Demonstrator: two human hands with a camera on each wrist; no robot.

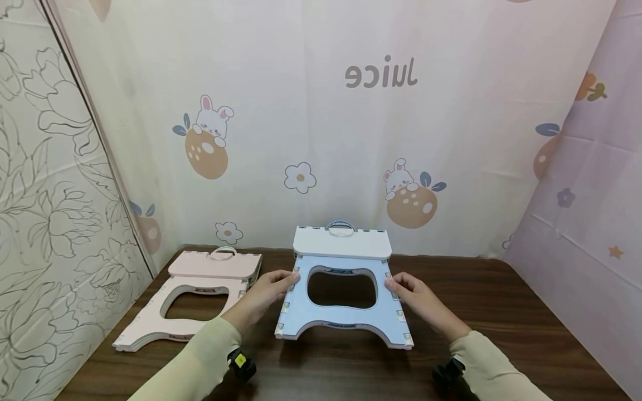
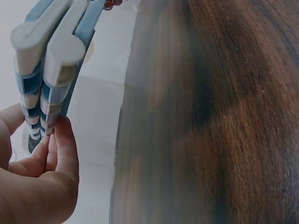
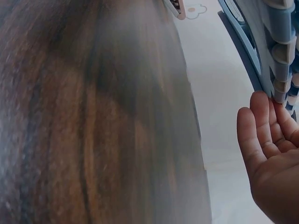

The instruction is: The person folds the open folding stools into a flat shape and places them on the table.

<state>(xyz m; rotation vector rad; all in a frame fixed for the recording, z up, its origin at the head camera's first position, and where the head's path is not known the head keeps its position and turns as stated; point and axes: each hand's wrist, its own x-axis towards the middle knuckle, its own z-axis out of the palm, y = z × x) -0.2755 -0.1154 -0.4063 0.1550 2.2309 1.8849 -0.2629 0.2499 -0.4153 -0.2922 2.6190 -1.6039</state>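
A folding step stool (image 1: 343,314), light blue with a white top panel (image 1: 342,245), is folded flat and held up over the table in the middle of the head view. My left hand (image 1: 264,291) pinches its left edge, thumb on the front face. At the opposite edge, my right hand (image 1: 420,303) grips in the same way. The left wrist view shows the stool's hinged side (image 2: 35,102) between the thumb and fingers. In the right wrist view, fingertips (image 3: 259,100) touch the hinged edge (image 3: 281,60); the thumb is hidden there.
A pink folding step stool (image 1: 150,312), also folded, lies on the left part of the dark wooden table (image 1: 476,312), close to my left forearm. A printed curtain (image 1: 321,139) hangs behind the table, with more patterned cloth along both sides.
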